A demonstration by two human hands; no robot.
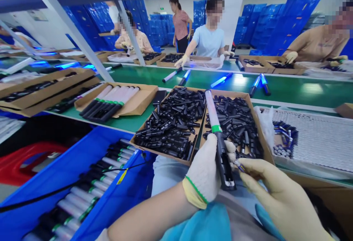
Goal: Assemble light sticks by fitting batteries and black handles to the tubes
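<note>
My left hand [204,167], in a white knit glove, is wrapped round the black handle of a light stick [213,114]. Its pale tube points away from me, with a green band where tube and handle meet. The long slot in the handle faces up, uncovered. My right hand [281,189], in a yellowish glove, pinches a small battery [239,166] between thumb and fingers, just right of the slot. Beyond my hands, small black plastic pieces [173,123] fill a cardboard tray, and similar black pieces [234,114] fill another beside it.
Batteries [285,138] lie loose and in packed rows at the right. A blue bin [110,200] of light sticks stands lower left. More sticks rest on a cardboard tray [146,101]. Lit sticks [220,80] lie on the green belt [303,86]; several co-workers sit across it.
</note>
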